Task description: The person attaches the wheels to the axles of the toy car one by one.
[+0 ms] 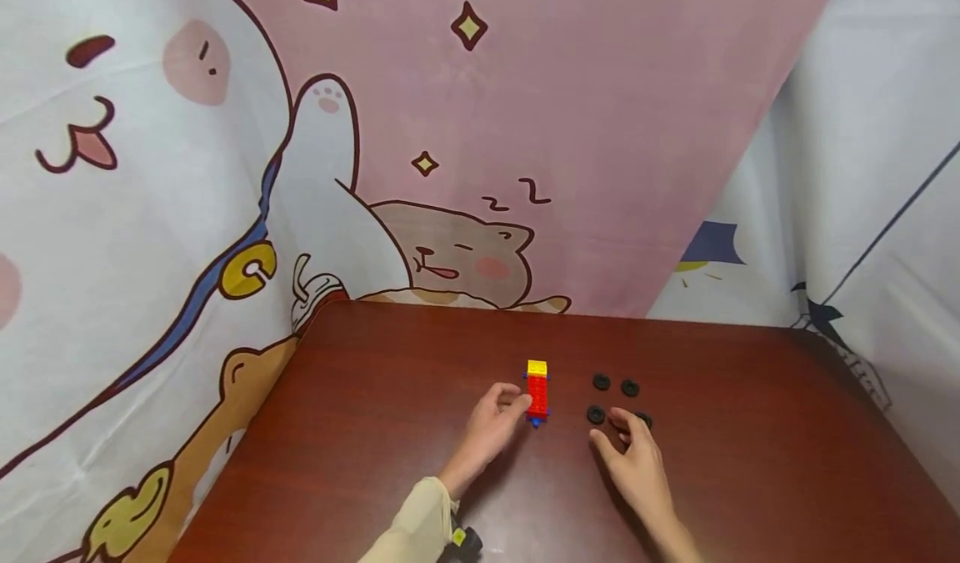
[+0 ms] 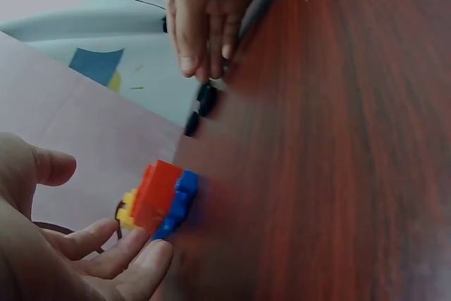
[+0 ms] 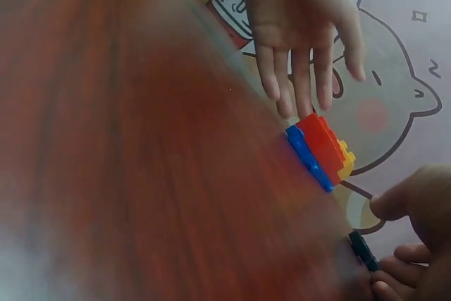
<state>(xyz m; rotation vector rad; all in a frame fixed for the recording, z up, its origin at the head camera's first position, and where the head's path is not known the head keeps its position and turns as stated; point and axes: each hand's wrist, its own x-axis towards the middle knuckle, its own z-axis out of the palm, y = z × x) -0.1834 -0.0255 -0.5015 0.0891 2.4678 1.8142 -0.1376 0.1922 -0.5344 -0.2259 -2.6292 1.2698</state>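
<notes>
A small toy vehicle built of bricks [image 1: 537, 396], red with a yellow block at its far end and blue parts underneath, stands on the table. Close along its left side is my left hand [image 1: 491, 421], fingers loosely extended, nothing gripped; in the left wrist view its fingertips [image 2: 151, 255] come right up to the vehicle. My right hand [image 1: 636, 467] hovers by several black toy wheels, thumb and fingers apart. One wheel [image 1: 596, 414] lies just beyond its fingertips, and another [image 1: 643, 420] is partly hidden behind them. Two more wheels [image 1: 602, 381] [image 1: 630, 388] lie farther back.
The dark red wooden table [image 1: 360, 429] ends at a cloth backdrop [image 1: 600, 129] printed with cartoon animals, which also hangs along both sides. A black wrist camera [image 1: 463, 542] is strapped beneath the left sleeve.
</notes>
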